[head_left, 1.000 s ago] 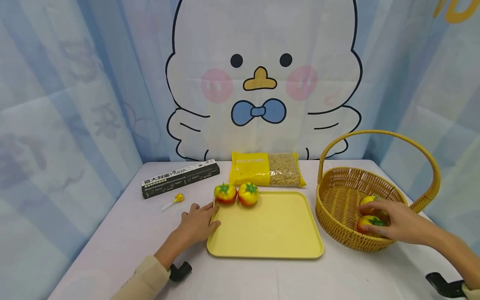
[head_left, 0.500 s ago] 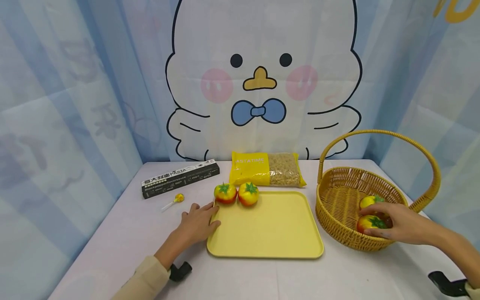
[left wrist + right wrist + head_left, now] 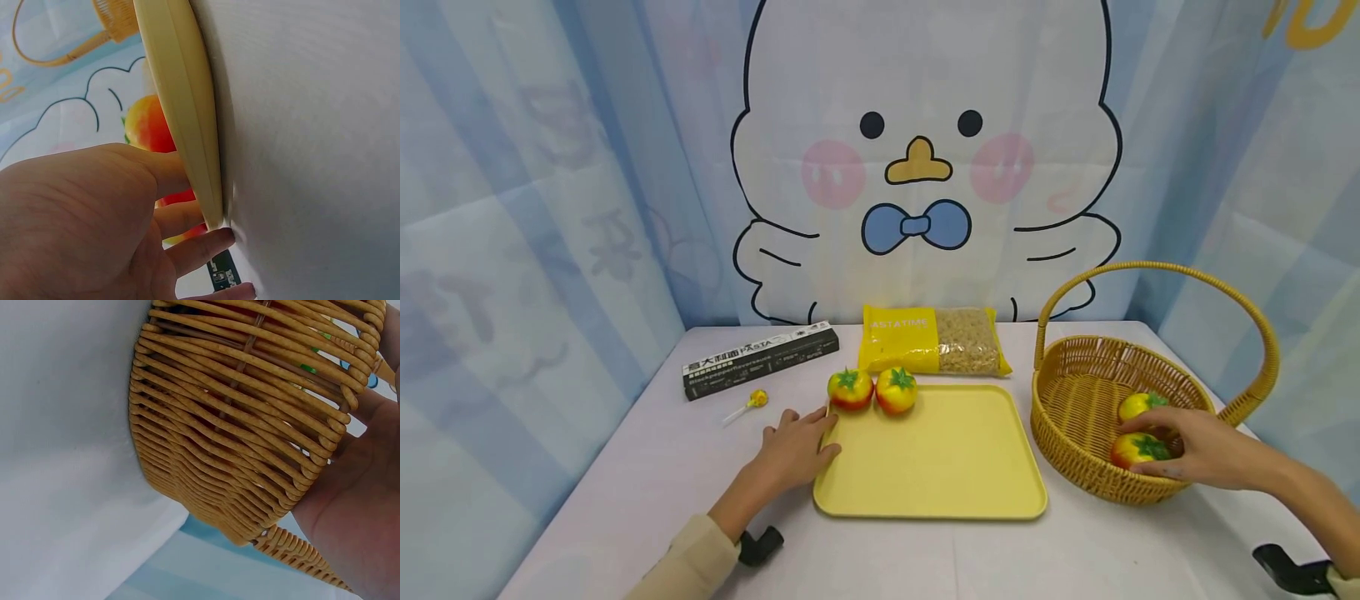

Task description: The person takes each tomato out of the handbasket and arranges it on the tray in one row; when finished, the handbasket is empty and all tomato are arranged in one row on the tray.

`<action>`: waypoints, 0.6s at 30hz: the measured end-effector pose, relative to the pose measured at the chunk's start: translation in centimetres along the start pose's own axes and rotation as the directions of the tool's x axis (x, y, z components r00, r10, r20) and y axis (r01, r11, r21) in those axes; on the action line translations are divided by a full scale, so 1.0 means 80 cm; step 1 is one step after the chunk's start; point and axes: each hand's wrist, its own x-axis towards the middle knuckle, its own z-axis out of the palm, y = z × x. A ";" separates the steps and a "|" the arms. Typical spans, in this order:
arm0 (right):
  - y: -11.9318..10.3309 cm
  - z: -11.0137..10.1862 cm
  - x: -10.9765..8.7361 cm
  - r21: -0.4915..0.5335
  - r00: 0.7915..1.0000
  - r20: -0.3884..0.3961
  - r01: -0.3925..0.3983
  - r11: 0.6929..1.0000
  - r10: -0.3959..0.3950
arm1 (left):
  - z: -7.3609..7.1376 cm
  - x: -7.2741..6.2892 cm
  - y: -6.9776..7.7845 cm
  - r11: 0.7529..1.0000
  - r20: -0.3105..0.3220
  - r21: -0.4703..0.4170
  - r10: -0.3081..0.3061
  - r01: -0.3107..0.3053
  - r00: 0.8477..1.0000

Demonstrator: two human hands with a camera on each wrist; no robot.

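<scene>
My left hand (image 3: 797, 446) rests on the left edge of a pale yellow tray (image 3: 940, 467), thumb over the rim and fingers fairly straight. In the left wrist view the tray's side (image 3: 187, 106) runs past the fingers. Two yellow-red toy tomatoes (image 3: 897, 390) with green tops sit at the tray's back left corner, just beyond the fingertips. Over at the right, my right hand (image 3: 1202, 446) reaches into a wicker basket (image 3: 1075, 467). Its thumb and fingers curl round the nearer toy tomato (image 3: 1135, 448); another toy tomato (image 3: 1138, 405) lies behind it. The right wrist view shows mostly the basket wall (image 3: 237, 419).
A yellow bag of pasta (image 3: 898, 337) lies behind the tray. To the left are a black-and-white pasta box (image 3: 760, 360) and a lollipop (image 3: 758, 397). The basket's tall handle (image 3: 1157, 267) arches over its opening. Curtains (image 3: 512, 292) enclose the table.
The right hand has drawn back slightly toward the near side of the basket, showing more of the two tomatoes inside. The left hand and tray stay put.
</scene>
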 end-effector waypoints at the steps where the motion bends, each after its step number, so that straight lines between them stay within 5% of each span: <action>1: 0.000 0.000 0.000 0.003 1.000 -0.002 -0.002 1.000 0.002 | 0.000 0.000 0.000 1.000 -0.001 0.001 0.001 -0.001 1.000; 18: -0.004 0.000 0.002 -0.044 1.000 0.001 0.002 0.999 -0.002 | -0.003 -0.004 0.003 1.000 -0.001 -0.007 0.000 0.000 1.000</action>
